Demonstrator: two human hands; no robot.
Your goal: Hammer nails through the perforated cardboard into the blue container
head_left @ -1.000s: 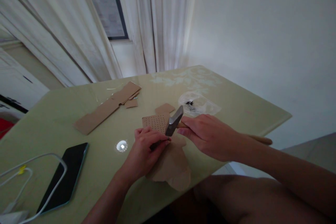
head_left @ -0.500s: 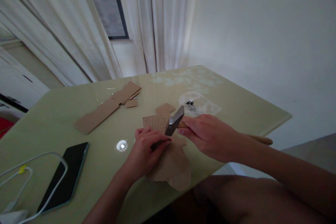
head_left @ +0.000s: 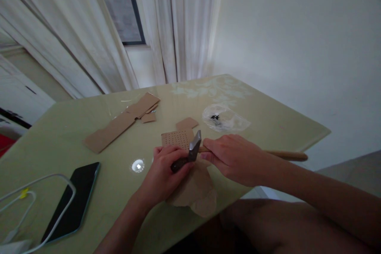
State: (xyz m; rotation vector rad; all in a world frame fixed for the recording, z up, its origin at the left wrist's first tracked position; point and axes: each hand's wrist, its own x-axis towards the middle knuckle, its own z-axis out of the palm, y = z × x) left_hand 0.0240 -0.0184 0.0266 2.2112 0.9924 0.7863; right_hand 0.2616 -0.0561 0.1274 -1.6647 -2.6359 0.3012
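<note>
The right hand (head_left: pixel 235 158) has its fingers wrapped round the wooden handle of a hammer (head_left: pixel 195 147), whose metal head sits low over the brown paper (head_left: pixel 193 186) on the surface (head_left: pixel 268 127). The left hand (head_left: pixel 165 166) pinches what looks like a small dark tool (head_left: pixel 178 163) under the hammer head, just in front of the perforated card (head_left: pixel 176 139)

We are sitting at a pale green glossy table (head_left: pixel 268 127). Long white curtains (head_left: pixel 181 24) are hanging behind it, partly covering a dark-framed window (head_left: pixel 119 4). A plain white wall (head_left: pixel 297 39) is filling the right side; dim daylight is reflecting off the tabletop.
</note>
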